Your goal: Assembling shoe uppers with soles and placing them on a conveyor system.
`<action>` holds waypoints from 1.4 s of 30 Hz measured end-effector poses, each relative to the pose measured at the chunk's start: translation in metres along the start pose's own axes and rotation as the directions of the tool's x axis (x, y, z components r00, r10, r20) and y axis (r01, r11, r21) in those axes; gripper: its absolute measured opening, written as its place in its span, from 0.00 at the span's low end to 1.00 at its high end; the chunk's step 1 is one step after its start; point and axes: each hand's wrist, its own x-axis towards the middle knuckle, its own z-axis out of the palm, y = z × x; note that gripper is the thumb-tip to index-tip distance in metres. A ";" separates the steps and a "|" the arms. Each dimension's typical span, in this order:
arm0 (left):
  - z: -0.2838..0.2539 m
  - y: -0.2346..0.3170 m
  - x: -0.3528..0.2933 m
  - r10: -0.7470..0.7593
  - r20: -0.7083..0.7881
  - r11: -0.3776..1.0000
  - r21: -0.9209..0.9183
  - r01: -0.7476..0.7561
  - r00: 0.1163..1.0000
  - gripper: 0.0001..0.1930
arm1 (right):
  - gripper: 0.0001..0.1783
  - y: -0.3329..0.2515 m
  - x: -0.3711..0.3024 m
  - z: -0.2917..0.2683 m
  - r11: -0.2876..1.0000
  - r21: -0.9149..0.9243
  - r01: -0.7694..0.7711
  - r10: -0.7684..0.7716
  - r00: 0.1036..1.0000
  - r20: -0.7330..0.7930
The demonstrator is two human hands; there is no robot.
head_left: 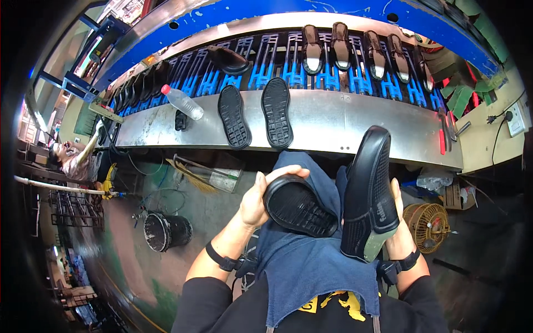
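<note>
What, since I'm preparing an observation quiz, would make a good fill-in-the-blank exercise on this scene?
1. The black sole whose tread faces the camera is held in the ____ hand.
2. On the metal ledge lie ____ other black soles.
3. The clear plastic bottle has a ____ cap.
4. The round yellow wire cage is on the ____ side of the picture.

Missing words: left; two; red; right.

Behind the black shoe (367, 194), most of my right hand (396, 195) is hidden; far left of that shoe, a co-worker's hand (100, 126) is too small to read.
</note>
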 end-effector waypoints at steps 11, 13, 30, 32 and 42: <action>0.022 -0.021 0.016 0.017 -0.021 0.995 -0.094 -0.019 1.000 0.37 | 0.51 0.006 -0.031 0.018 0.967 -0.250 -0.045 0.081 0.987 0.137; 0.025 -0.018 0.018 -0.004 -0.054 0.995 -0.095 -0.002 0.999 0.35 | 0.54 0.003 -0.042 0.037 0.874 -0.485 -0.019 0.110 0.981 0.160; 0.109 0.054 0.006 -0.009 0.020 0.879 0.477 -0.002 1.000 0.35 | 0.48 0.009 -0.048 0.058 0.590 -0.750 0.299 0.057 0.911 0.408; 0.110 0.054 0.005 -0.012 0.023 0.870 0.493 -0.001 1.000 0.36 | 0.48 0.011 -0.047 0.059 0.600 -0.735 0.316 0.022 0.912 0.410; 0.113 0.047 0.000 0.063 0.051 0.878 0.472 -0.079 0.997 0.32 | 0.45 0.014 -0.048 0.054 0.630 -0.710 0.313 0.028 0.905 0.424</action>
